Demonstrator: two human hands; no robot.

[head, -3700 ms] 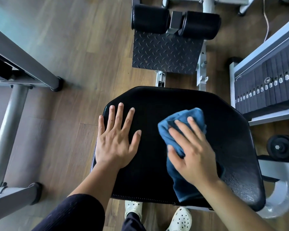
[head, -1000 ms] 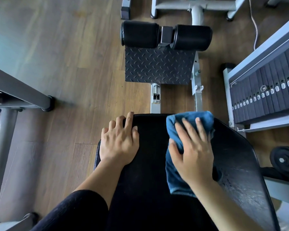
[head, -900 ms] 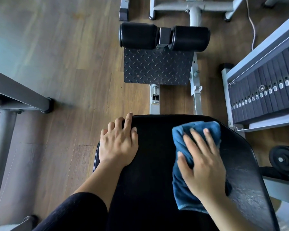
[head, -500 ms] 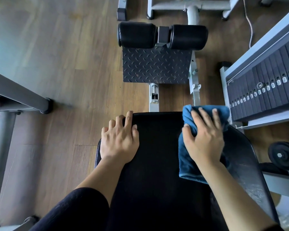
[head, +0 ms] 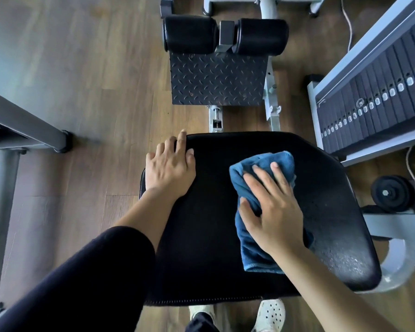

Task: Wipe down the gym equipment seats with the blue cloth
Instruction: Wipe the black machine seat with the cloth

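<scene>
**A:** What's changed in the last half second?

**B:** On the black seat pad (head: 213, 224) the blue cloth (head: 264, 164) has come back from the far right edge to the right-middle of the pad. The right hand (head: 276, 212) lies flat on it with fingers spread wide, pressing it down. It is a return stroke, nearer and slightly left.

**A:** And the other one?

**B:** The left hand (head: 170, 170) hasn't moved. It holds the far left corner, with its outer fingers bent over the edge, steadying the pad.

**A:** So where does that leave the wiping?

**B:** I'd judge it's well into this seat. The strokes have covered the far and right parts, while the middle and near left may still need passes.

**A:** Anything you can't make out?

**B:** The weight stack (head: 381, 99) runs off the right side. The seat's frame is mostly hidden beneath the pad. The forearm covers the cloth's near end. There's pale speckling (head: 340, 259) on the near right of the pad, and I can't tell whether it's moisture, wear or glare. The left fingertips vanish over the edge. The pad's near edge partly hides the white shoes (head: 271, 312).
</scene>
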